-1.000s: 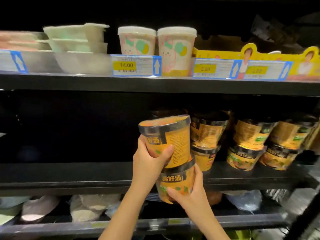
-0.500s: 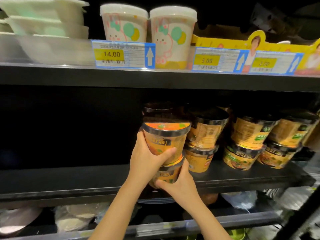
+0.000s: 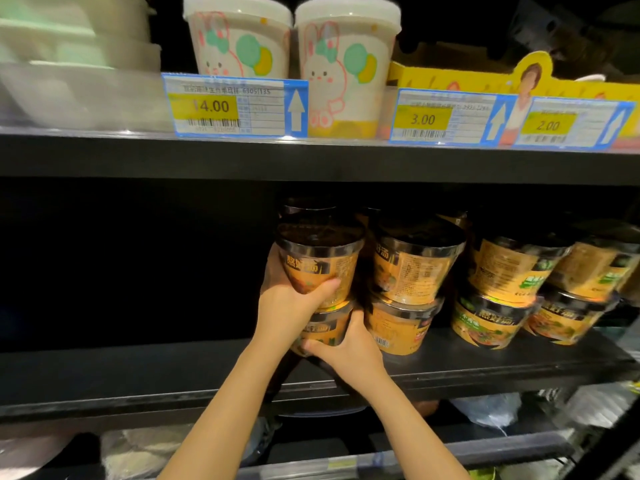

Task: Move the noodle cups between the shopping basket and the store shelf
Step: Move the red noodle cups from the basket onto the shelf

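Two orange noodle cups with black rims sit stacked over the middle shelf (image 3: 173, 372), at the left end of a row of like cups. My left hand (image 3: 289, 308) grips the upper cup (image 3: 320, 263), thumb across its front. My right hand (image 3: 349, 351) holds the lower cup (image 3: 325, 329) from below and in front. Whether the lower cup rests on the shelf cannot be told. To the right stand more stacked noodle cups (image 3: 412, 268) and a tilted group (image 3: 512, 271). The shopping basket is out of sight.
The upper shelf carries two white bunny-print cups (image 3: 343, 60), pale stacked containers (image 3: 76, 39), a yellow display box (image 3: 450, 77) and price tags (image 3: 235, 107). The left half of the middle shelf is dark and bare. Bagged goods (image 3: 138, 452) lie on the lowest shelf.
Both hands have carried the two stacked cups forward and deeper into the middle shelf, beside the row of cups. The upper cup has gone from tilted to upright. The view has closed in.
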`<state>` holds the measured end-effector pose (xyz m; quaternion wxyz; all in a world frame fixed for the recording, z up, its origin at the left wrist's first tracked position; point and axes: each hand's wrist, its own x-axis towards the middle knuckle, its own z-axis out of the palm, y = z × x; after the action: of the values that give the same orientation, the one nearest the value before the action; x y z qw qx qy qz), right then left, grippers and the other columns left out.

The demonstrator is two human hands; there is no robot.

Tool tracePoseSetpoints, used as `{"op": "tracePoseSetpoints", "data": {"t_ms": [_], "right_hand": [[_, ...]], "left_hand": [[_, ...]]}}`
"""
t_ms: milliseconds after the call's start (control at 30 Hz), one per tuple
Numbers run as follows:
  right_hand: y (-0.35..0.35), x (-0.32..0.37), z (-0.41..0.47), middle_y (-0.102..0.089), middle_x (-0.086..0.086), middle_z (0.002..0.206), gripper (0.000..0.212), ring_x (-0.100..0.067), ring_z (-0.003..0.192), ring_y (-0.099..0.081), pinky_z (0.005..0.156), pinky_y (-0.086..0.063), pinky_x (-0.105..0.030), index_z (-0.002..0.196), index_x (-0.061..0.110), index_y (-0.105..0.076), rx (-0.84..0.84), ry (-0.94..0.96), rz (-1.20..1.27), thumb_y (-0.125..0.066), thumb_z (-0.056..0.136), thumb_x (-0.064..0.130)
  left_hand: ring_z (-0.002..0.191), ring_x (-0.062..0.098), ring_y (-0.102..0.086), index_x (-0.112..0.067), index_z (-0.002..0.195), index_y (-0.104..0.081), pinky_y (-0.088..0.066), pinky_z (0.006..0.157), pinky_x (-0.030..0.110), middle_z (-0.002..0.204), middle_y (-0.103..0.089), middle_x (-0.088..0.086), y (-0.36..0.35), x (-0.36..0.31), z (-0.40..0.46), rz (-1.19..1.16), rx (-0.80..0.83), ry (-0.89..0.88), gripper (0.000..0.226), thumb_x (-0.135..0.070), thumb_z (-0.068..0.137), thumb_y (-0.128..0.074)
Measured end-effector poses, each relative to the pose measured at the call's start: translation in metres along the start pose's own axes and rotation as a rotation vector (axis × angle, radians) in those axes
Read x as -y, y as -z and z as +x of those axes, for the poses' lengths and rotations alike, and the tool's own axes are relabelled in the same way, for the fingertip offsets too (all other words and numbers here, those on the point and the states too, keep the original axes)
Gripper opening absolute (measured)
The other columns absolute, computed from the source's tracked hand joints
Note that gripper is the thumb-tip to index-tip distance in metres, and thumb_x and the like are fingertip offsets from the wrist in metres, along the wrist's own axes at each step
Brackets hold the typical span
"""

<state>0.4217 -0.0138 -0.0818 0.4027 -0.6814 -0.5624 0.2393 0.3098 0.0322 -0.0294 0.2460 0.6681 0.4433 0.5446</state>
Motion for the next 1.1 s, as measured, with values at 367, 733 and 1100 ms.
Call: {"op": "tracePoseSetpoints", "data": {"t_ms": [367,733,1100], "right_hand": [[-0.001,0.003,-0.001,-0.05,0.002,0.132,0.083,-0.02,0.121,-0.05,0.096,-0.046,-0.039,0.127,0.018,-0.032,0.008,-0.034,-0.078,-0.073,0.066,0.057],[0.039,-0.017,-0.066,-0.044,0.0,0.138,0.054,-0.016,0.127,-0.041,0.099,-0.04,-0.026,0.14,0.018,-0.035,-0.058,0.255,-0.504,-0.052,0.093,0.038],[0.042,-0.055,-0.203,-0.038,0.012,0.138,0.05,-0.007,0.128,-0.038,0.1,-0.032,-0.016,0.14,0.03,-0.029,0.287,0.386,-0.601,-0.039,0.095,0.05]], "left_hand": [[0.109,0.013,-0.054,-0.013,0.138,-0.03,-0.042,0.084,0.018,0.126,-0.053,0.003,0.0,0.004,-0.003,0.026,0.016,-0.002,0.091,-0.044,0.066,-0.078],[0.103,0.024,-0.059,-0.01,0.128,-0.051,-0.047,0.079,0.034,0.117,-0.059,0.007,0.044,-0.001,-0.081,0.692,0.033,-0.195,0.052,-0.03,0.083,-0.066],[0.073,0.022,-0.065,-0.013,0.106,-0.064,-0.053,0.058,0.03,0.087,-0.066,0.0,0.106,0.016,-0.294,0.959,0.054,-0.016,0.05,-0.047,0.077,-0.042]]}}
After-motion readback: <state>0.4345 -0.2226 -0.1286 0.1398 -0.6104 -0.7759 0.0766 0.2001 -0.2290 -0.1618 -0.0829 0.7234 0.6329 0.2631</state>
